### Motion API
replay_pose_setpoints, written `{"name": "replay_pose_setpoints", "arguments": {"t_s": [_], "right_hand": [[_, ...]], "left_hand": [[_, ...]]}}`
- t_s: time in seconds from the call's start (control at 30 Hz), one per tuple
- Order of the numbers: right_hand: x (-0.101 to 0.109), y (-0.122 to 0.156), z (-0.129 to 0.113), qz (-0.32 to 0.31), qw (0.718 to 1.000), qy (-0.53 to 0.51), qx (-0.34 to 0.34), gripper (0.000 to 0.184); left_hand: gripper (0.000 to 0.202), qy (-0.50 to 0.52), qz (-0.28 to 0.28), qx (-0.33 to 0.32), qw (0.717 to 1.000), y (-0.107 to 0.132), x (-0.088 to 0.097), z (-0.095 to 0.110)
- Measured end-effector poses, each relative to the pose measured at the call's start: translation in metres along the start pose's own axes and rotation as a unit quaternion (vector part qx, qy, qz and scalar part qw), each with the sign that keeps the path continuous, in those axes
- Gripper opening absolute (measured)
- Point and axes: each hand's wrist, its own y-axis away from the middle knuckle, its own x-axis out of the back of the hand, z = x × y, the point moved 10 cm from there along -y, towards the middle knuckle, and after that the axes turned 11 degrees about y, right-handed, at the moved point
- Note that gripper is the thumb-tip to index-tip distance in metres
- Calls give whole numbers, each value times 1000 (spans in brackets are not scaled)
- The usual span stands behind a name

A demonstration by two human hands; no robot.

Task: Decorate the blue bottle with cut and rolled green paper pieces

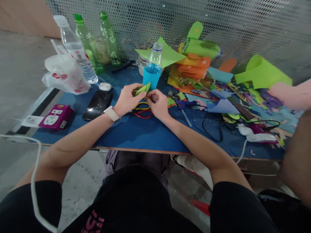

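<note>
My left hand [130,98] is closed on a small folded piece of green paper [143,89], above the blue table top. My right hand [157,103] pinches at the paper's lower right corner, its fingertips meeting those of the left. Directly behind both hands stands a clear bottle [155,60] whose lower part is wrapped in bright blue. Scissors with red and yellow handles [143,114] lie beneath the hands, partly hidden by them.
Left of me are a black phone [97,105], a white earbud case [105,86], a purple box [56,117], a bagged cup [65,74] and upright bottles [88,45]. Paper scraps [225,100] and cables cover the right side, where another person's arm [283,94] reaches in.
</note>
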Motion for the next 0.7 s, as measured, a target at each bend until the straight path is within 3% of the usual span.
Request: {"name": "replay_pose_setpoints", "arguments": {"t_s": [0.13, 0.4, 0.57, 0.7], "right_hand": [[-2, -2, 0, -7, 1000, -5, -5, 43], [0, -6, 8, 13, 999, 20, -41, 39], [4, -6, 4, 31, 997, 64, -28, 29], [10, -5, -1, 28, 996, 88, 0, 35]], "left_hand": [[21, -71, 29, -30, 997, 1, 4, 12], [16, -136, 60, -56, 987, -1, 2, 12], [10, -166, 80, -32, 982, -4, 2, 8], [11, -149, 100, -14, 984, -10, 11, -2]]}}
